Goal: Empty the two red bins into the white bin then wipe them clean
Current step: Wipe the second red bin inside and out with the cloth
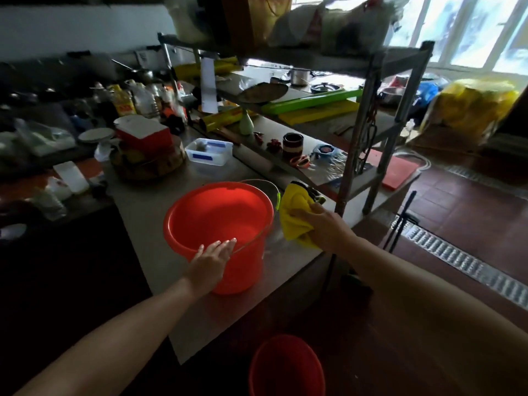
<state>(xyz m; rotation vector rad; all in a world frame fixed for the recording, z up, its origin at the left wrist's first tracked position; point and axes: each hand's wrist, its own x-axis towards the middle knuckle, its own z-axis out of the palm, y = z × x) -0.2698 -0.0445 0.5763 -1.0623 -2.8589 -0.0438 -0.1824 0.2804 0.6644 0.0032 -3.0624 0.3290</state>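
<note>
A red bin (220, 215) with a wire handle stands upright near the front corner of the steel counter (148, 212); its inside looks empty. My left hand (210, 261) lies on its near rim with straight fingers. My right hand (323, 227) grips a crumpled yellow cloth (295, 215) just to the right of the bin, above the counter's edge. A second red bin (285, 367) stands on the floor below the counter, at the bottom of the view. No white bin shows.
Behind the bin lie a clear plastic box (210, 151), a basket with a red-and-white box (145, 147) and bottles. A metal shelf rack (365, 130) with clutter stands to the right. A floor drain grate (463, 261) crosses the tiled floor.
</note>
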